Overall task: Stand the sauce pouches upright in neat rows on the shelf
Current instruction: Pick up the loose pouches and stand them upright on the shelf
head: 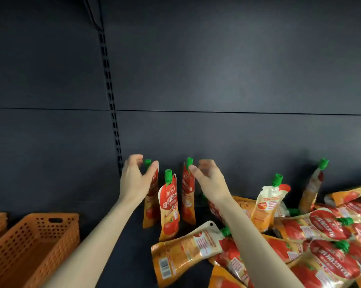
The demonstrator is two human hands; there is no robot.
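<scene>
Right now my left hand [137,179] is cupped round the top of the left pouch [151,204], thumb against its front, fingers curved behind its green cap. Whether I truly pinch it or only steady it, I cannot tell. My right hand [209,179] is up at the right pouch [188,196], thumb tip at its neck. The fingers are blurred, so that grip is unclear too. Between them the middle pouch [169,206] stands free, a little nearer to me. All three are upright at the centre of the frame, on the shelf [138,256].

The rest lie in a heap [320,235] filling the lower right of the frame, with two leaning at the back. The nearest flat pouch [185,246] sits just below the standing three, beside my right forearm. Its long axis runs from lower left up to its cap at the upper right. I judge the right hand is the closer one for it: drop down and back, take it near the cap, swing it upright. An orange basket [50,214] sits at lower left.
</scene>
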